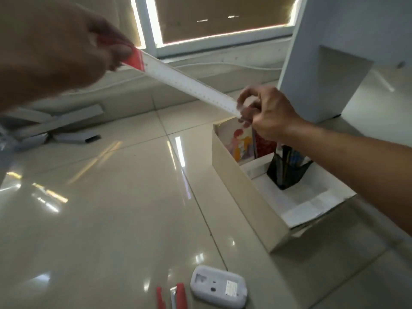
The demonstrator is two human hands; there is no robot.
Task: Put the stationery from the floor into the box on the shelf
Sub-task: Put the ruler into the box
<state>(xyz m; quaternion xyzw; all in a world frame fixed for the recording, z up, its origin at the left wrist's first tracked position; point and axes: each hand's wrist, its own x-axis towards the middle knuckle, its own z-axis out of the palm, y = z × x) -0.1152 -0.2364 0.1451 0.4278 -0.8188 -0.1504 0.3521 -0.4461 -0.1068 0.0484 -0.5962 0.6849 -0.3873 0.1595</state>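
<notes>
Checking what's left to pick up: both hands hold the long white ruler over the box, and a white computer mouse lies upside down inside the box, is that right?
Not quite. The head view shows the white computer mouse upside down on the glossy tiled floor, outside the open cardboard box. Both hands, left and right, do hold the long white ruler over it.

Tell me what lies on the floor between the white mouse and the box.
Nothing: in the head view, only bare glossy floor tile separates the upturned mouse from the box.
</notes>
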